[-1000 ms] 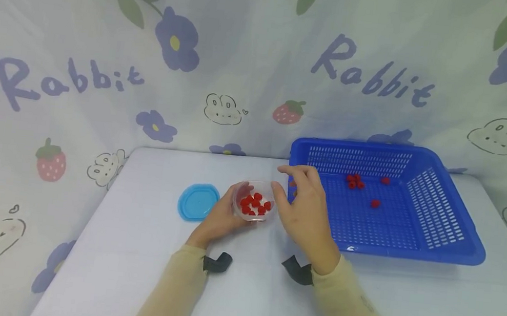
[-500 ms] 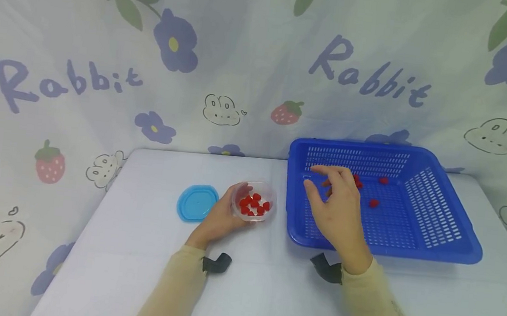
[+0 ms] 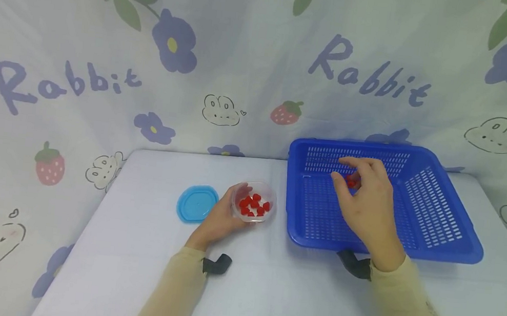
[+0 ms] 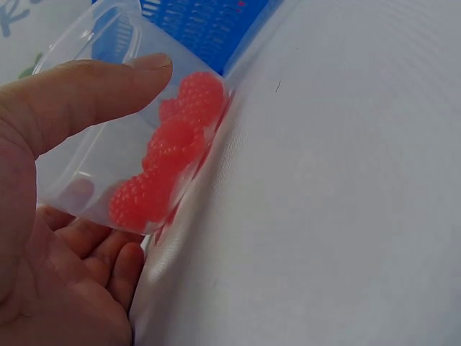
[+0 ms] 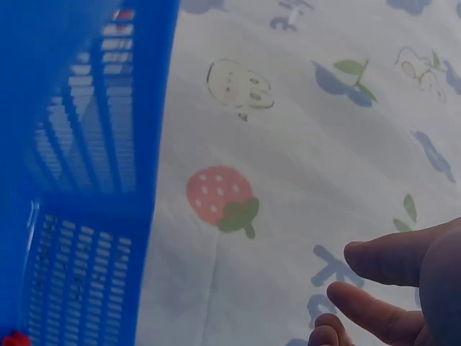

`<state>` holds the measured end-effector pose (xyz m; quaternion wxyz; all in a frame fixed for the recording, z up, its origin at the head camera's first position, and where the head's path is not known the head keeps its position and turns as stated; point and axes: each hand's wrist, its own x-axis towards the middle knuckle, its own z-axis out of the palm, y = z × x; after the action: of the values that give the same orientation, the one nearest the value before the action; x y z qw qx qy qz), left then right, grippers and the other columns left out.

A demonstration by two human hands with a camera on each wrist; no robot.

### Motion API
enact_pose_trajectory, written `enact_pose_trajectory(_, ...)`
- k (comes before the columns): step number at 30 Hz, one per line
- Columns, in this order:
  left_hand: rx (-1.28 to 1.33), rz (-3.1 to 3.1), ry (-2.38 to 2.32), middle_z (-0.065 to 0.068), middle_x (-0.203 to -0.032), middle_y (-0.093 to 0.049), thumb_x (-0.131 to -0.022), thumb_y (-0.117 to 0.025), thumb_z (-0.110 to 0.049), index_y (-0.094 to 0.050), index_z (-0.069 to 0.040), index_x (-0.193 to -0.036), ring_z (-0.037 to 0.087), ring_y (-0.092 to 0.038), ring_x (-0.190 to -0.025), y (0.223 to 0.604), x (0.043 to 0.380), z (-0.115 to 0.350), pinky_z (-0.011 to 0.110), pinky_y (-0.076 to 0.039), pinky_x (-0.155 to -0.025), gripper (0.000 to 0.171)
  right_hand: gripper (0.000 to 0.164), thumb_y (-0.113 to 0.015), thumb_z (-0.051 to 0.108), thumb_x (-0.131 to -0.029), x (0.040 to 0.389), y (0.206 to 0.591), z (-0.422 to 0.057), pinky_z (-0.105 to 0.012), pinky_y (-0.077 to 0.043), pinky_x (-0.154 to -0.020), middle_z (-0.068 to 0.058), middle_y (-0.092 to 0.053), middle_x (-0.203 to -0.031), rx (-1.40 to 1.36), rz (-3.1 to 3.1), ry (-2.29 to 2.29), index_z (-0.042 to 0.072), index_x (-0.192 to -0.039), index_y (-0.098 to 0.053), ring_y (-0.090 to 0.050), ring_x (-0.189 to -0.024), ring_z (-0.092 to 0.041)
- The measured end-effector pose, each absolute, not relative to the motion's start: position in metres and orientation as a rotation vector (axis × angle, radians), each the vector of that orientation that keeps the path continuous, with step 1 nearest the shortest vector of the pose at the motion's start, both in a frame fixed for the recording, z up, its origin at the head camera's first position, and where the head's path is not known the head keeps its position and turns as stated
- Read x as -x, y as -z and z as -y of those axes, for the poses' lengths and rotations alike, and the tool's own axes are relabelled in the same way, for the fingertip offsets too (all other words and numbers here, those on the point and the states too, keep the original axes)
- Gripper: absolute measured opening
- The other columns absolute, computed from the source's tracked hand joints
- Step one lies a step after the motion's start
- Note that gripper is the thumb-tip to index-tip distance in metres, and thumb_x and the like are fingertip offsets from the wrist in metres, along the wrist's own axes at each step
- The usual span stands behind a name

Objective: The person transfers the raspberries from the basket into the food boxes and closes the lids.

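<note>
My left hand (image 3: 220, 219) grips a clear plastic tub (image 3: 266, 189) that stands on the table. Several red raspberries (image 4: 174, 148) lie at the bottom of the tub, seen through its wall in the left wrist view. Over the blue basket (image 3: 319, 241) is my right hand (image 3: 369, 206), thumb and fingers spread apart with nothing between them. Beyond its fingers a small cluster of raspberries (image 3: 351, 182) shows on the basket floor; the hand hides part of that floor. In the right wrist view, the fingertips (image 5: 360, 254) are apart too.
To the left of the tub lies a light blue lid (image 3: 197, 203) on the white table (image 3: 250, 281). The basket's slotted walls rise at the right of the table. Behind everything hangs a printed curtain (image 3: 255, 50).
My right hand has moved right from beside the tub to over the basket, its fingers still apart. The left hand and tub have stayed in place.
</note>
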<state>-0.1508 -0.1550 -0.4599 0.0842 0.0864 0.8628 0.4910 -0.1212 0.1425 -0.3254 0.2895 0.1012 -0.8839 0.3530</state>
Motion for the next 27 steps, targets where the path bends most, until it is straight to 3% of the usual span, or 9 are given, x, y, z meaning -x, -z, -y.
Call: enact_pose_trajectory(27, -0.246, -2.578, -1.451, -0.019, -0.135, -0.041, -0.065, -0.082, -0.040, -0.029, -0.037, -0.139, 0.007, -0.035, -0.127, 0.459, 0.149, 0.154, 0.050, -0.038, -0.099, 0.091, 0.030, -0.059, 0.019, -0.089, 0.164, 0.319, -0.200, -0.046, -0.040, -0.065, -0.022, -0.052, -0.099, -0.234, 2.592, -0.790, -0.003, -0.109, -0.062, -0.049, -0.080, -0.031)
